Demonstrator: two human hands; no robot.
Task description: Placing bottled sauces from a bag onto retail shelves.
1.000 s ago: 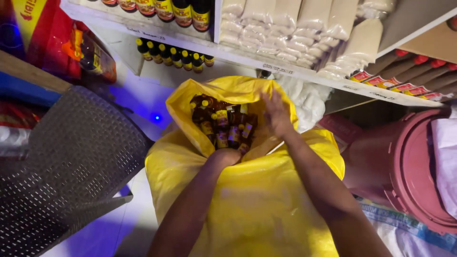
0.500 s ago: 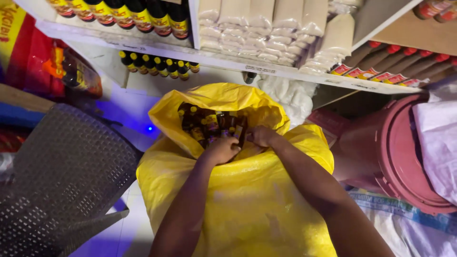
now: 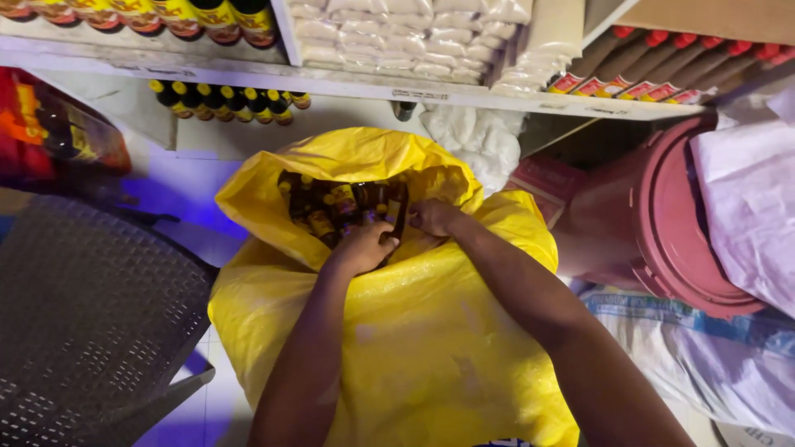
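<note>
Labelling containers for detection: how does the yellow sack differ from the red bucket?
The sack is soft, crinkled yellow plastic; the bucket is rigid and dark red. The sack's mouth is open, showing small dark bottles with yellow caps; the bucket lies tilted with its contents hidden. Both hands, left and right, are at the sack's mouth; neither touches the bucket. Both sit below the shelf.

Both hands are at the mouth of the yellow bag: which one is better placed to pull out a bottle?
Probably the left hand: it is already curled down among the dark bottles inside the yellow bag. The right hand sits at the bag's rim, seemingly holding it open.
</note>
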